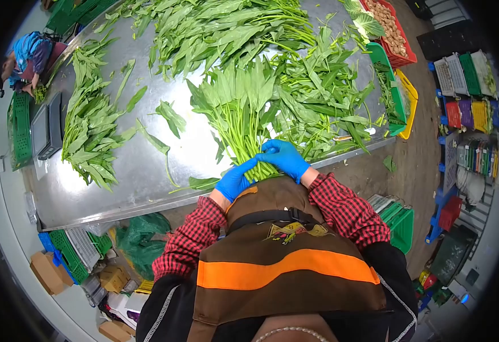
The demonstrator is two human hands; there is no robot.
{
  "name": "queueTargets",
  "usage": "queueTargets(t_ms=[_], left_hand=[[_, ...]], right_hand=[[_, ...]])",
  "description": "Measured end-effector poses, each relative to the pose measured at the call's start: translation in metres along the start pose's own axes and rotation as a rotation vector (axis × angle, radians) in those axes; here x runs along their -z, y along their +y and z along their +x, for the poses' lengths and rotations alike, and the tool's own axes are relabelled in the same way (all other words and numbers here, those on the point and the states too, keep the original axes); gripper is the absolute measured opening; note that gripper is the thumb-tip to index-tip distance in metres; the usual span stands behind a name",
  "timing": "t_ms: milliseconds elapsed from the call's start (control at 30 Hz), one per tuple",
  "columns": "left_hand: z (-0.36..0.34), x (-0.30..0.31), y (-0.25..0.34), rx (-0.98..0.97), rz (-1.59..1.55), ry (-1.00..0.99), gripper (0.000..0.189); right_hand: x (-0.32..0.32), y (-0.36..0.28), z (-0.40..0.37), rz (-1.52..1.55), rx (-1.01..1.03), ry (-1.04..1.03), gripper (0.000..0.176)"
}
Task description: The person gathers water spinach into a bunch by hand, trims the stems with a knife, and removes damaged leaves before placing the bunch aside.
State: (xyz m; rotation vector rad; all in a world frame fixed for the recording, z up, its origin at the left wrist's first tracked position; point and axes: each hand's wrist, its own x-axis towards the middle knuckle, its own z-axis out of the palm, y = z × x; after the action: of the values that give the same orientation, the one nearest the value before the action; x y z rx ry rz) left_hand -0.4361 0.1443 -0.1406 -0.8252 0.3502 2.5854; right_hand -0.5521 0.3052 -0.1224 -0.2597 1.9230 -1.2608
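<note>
A bunch of leafy green stems (241, 108) lies at the front edge of the metal table (147, 196), leaves pointing away from me. My left hand (236, 181), in a blue glove, is closed round the left side of the stem ends. Gloved in blue too, my right hand (284, 159) grips the same stem ends from the right, its fingers bent over them. Loose greens (318, 91) are heaped just right of the bunch, and a large pile (221, 28) lies behind it. A few single stems (171, 118) are scattered to the left.
Another row of greens (90, 114) lies at the left, beside a scale (49, 126) and a green crate (21, 131). A person (33, 57) stands at the far left edge. Green (394, 91), yellow (407, 108) and red (394, 34) crates stand along the right edge.
</note>
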Motion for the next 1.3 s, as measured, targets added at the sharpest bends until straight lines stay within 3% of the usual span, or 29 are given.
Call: queueTargets(t_ms=[67, 200, 300, 367, 500, 567, 600, 667, 767, 800, 833, 900, 967, 1100, 1167, 1233, 1267, 1300], left_hand=[[-0.001, -0.011, 0.002, 0.006, 0.098, 0.072, 0.036], [-0.005, -0.028, 0.007, 0.001, 0.157, 0.135, 0.033], [-0.008, -0.034, 0.008, -0.004, 0.26, 0.249, 0.033], [-0.002, -0.023, 0.004, -0.05, 0.253, 0.145, 0.036], [-0.001, -0.023, 0.001, -0.143, 0.375, 0.118, 0.039], [-0.001, -0.024, -0.001, -0.244, 0.47, 0.075, 0.041], [-0.001, -0.026, -0.001, -0.245, 0.466, 0.077, 0.041], [-0.002, -0.031, 0.0, -0.294, 0.636, 0.079, 0.042], [-0.011, -0.062, 0.008, -0.345, 0.793, 0.106, 0.042], [-0.006, -0.066, 0.006, -0.442, 0.817, 0.098, 0.04], [-0.002, -0.064, 0.006, -0.441, 0.81, 0.098, 0.04], [0.006, -0.056, 0.005, -0.386, 0.899, 0.209, 0.038], [0.007, -0.053, 0.001, -0.359, 0.847, 0.212, 0.036], [0.009, -0.051, -0.001, -0.482, 1.02, 0.293, 0.049], [0.013, -0.058, -0.004, -0.525, 1.03, 0.337, 0.051], [0.021, -0.053, -0.013, -0.584, 1.081, 0.354, 0.054], [0.024, -0.049, -0.016, -0.649, 1.133, 0.372, 0.057], [0.023, -0.051, -0.016, -0.648, 1.136, 0.375, 0.057]], right_hand=[[-0.003, 0.001, 0.003, 0.335, -0.022, -0.058, 0.026], [0.004, -0.013, -0.005, 0.436, -0.239, -0.083, 0.021], [0.004, -0.016, -0.012, 0.37, -0.164, -0.093, 0.02], [0.004, -0.02, -0.015, 0.362, -0.106, -0.107, 0.02], [0.004, -0.004, -0.011, 0.256, -0.012, -0.113, 0.021], [0.006, 0.001, -0.013, -0.032, 0.143, -0.049, 0.02], [0.006, -0.005, -0.016, -0.034, 0.142, -0.053, 0.02], [0.007, -0.018, -0.027, -0.128, 0.369, 0.051, 0.017], [0.008, -0.03, -0.04, -0.293, 0.477, 0.194, 0.014], [0.009, -0.038, -0.041, -0.428, 0.514, 0.245, 0.016], [0.011, -0.03, -0.038, -0.433, 0.511, 0.241, 0.016], [0.025, 0.0, -0.023, -0.635, 0.44, 0.662, 0.014], [0.08, 0.027, -0.009, -0.549, 0.201, 0.8, 0.021], [0.09, 0.009, -0.029, -0.757, 0.027, 0.645, 0.031], [0.064, -0.065, -0.043, -0.299, 0.106, 0.275, 0.047], [0.04, -0.08, -0.037, -0.245, 0.408, 0.097, 0.039], [0.031, -0.086, -0.03, -0.242, 0.409, 0.095, 0.039], [0.023, -0.091, -0.021, -0.45, 0.591, 0.054, 0.036]])
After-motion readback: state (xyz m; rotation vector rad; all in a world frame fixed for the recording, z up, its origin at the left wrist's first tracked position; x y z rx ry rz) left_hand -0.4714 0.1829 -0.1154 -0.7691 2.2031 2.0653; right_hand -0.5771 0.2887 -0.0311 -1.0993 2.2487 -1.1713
